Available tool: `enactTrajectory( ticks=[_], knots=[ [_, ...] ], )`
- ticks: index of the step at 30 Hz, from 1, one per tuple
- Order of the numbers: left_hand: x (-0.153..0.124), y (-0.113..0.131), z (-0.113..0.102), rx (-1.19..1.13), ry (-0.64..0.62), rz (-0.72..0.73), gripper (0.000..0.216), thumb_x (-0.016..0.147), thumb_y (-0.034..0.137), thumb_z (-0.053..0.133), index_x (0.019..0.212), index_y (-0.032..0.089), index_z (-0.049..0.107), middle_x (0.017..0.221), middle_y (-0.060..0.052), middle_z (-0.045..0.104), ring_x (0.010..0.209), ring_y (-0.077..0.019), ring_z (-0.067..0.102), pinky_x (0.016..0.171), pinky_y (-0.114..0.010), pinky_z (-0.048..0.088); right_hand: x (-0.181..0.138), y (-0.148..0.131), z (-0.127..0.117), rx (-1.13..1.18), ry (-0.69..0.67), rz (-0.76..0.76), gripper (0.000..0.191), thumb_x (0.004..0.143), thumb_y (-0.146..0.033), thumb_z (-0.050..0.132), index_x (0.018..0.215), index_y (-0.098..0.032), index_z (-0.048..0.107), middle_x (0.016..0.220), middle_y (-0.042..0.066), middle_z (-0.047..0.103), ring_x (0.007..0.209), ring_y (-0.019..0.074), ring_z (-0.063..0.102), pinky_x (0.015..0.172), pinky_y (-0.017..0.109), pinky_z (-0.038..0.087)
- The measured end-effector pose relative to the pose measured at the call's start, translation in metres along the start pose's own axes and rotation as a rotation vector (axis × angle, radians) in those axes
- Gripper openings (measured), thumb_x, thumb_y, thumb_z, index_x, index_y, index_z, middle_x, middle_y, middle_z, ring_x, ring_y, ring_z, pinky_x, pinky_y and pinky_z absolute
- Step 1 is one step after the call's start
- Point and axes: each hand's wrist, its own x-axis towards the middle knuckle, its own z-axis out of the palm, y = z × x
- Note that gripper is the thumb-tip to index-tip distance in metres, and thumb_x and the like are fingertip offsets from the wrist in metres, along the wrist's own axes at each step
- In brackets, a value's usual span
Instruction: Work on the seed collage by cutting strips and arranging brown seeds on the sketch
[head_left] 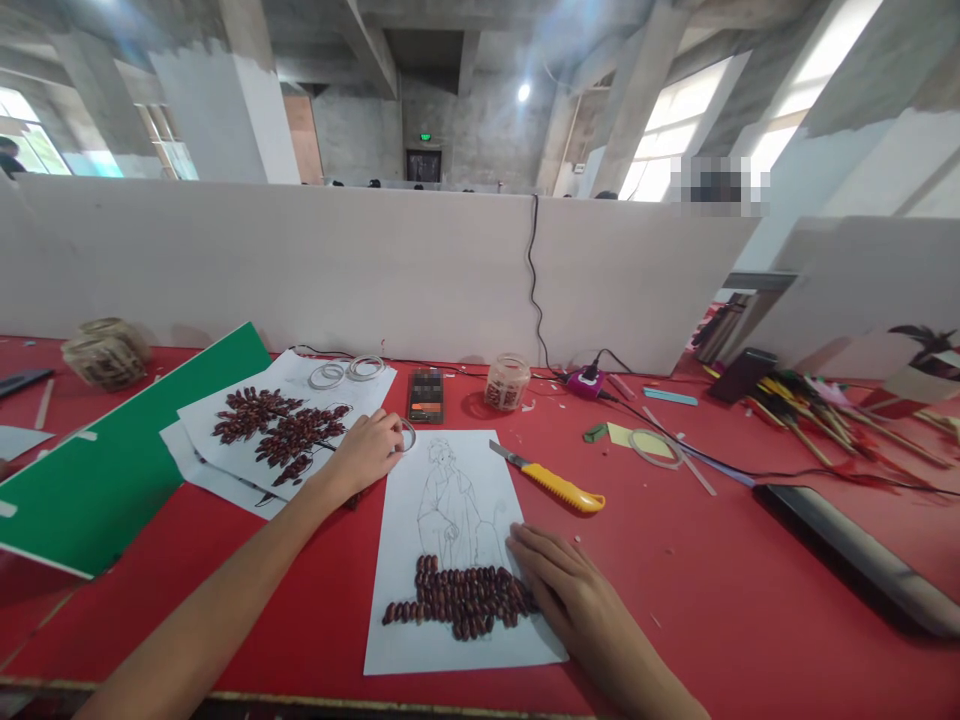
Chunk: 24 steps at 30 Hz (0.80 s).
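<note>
A white sheet (pixel 397 650) with a pencil drawing of a robed figure (pixel 446 510) lies in front of me. Rows of dark reddish-brown beans (pixel 472 600) cover its lower part. My left hand (pixel 369 452) is at the sheet's upper left, its fingers bent and closed on a narrow tape roll (pixel 409 434) that shows only in part. Flat along the sheet's right edge rests my right hand (pixel 566 585), fingers stretched out beside the beans and holding nothing. A yellow utility knife (pixel 559 485) lies just beyond it with the blade out.
Bean-covered sheets (pixel 281 435) with two tape rolls (pixel 346 371) overlap a green board (pixel 142 470) at left. Behind are a dark phone-like box (pixel 427 397), a jar (pixel 508 382) and a purple power socket (pixel 585 382). A black elongated object (pixel 855 560) lies right; a white partition (pixel 375 270) stands behind.
</note>
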Motion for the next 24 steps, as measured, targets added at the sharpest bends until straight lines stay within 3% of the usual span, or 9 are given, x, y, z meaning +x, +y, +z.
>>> enactTrajectory(
  ticks=[4,9,14,16,20,24],
  knots=[
    [0.007,-0.019,-0.009,0.001,0.129,-0.098,0.018,0.093,0.027,0.058,0.09,0.023,0.075,0.109,-0.007,0.067,0.105,-0.0276,0.058,0.089,-0.04,0.047,-0.001,0.002,0.002,0.005,-0.013,0.011,0.039,0.103,-0.022,0.045,0.137,-0.027,0.063,0.141,0.008,0.064,0.129,0.0267,0.061,0.103,0.049,0.055],
    [0.016,-0.045,-0.013,0.02,0.175,-0.186,0.017,0.092,0.023,0.059,0.091,0.019,0.076,0.107,-0.009,0.068,0.106,-0.0294,0.06,0.093,-0.04,0.047,-0.002,0.005,0.005,0.005,-0.043,0.02,0.04,0.103,-0.023,0.044,0.139,-0.028,0.061,0.143,0.008,0.062,0.131,0.0278,0.059,0.106,0.052,0.053],
    [-0.004,-0.054,-0.016,-0.043,0.207,-0.245,0.027,0.093,0.017,0.051,0.11,0.017,0.072,0.115,-0.012,0.068,0.109,-0.0285,0.062,0.095,-0.037,0.047,-0.003,0.006,0.005,0.026,-0.026,0.038,0.04,0.103,-0.024,0.046,0.139,-0.03,0.062,0.142,0.006,0.063,0.131,0.0282,0.059,0.106,0.053,0.053],
    [-0.023,-0.05,-0.02,-0.171,0.159,-0.204,0.025,0.094,0.021,0.051,0.105,0.018,0.074,0.112,-0.01,0.07,0.106,-0.0263,0.065,0.095,-0.035,0.048,-0.003,0.006,0.007,0.036,-0.016,0.038,0.04,0.102,-0.024,0.048,0.139,-0.031,0.062,0.142,0.006,0.063,0.13,0.0281,0.06,0.106,0.053,0.053],
    [-0.06,-0.035,-0.022,-0.273,-0.062,-0.095,0.02,0.093,0.026,0.056,0.1,0.023,0.075,0.105,-0.005,0.073,0.096,-0.0237,0.068,0.086,-0.031,0.048,-0.004,0.007,0.009,0.044,0.003,0.025,0.041,0.101,-0.022,0.047,0.138,-0.03,0.062,0.142,0.007,0.063,0.13,0.0284,0.06,0.107,0.054,0.052],
    [-0.069,-0.024,-0.012,-0.229,-0.111,-0.103,0.019,0.092,0.019,0.054,0.098,0.022,0.072,0.102,-0.007,0.072,0.094,-0.0237,0.067,0.083,-0.032,0.047,-0.004,0.007,0.008,0.047,0.012,0.024,0.04,0.102,-0.023,0.048,0.138,-0.03,0.063,0.141,0.007,0.064,0.129,0.029,0.06,0.106,0.055,0.053]
  ],
)
